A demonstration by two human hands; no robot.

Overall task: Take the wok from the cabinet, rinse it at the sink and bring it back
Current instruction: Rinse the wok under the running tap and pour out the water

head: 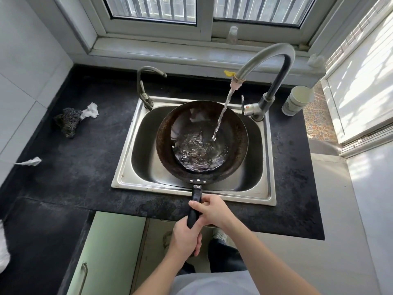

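A dark, rust-edged wok [234,143] hangs over the steel sink [127,167], its black handle pointing toward me. Water runs from the tall curved faucet [274,67] into the bowl and pools at the bottom. My left hand [186,237] grips the lower end of the handle. My right hand [212,209] wraps the handle just above it, nearer the wok. Below the counter, the green cabinet door [108,252] stands open.
A black countertop [74,162] surrounds the sink. A steel-wool scrubber [67,122] and a crumpled white cloth [90,110] lie at the left. A paper cup [297,100] stands right of the faucet, a smaller tap [144,88] at the sink's back left.
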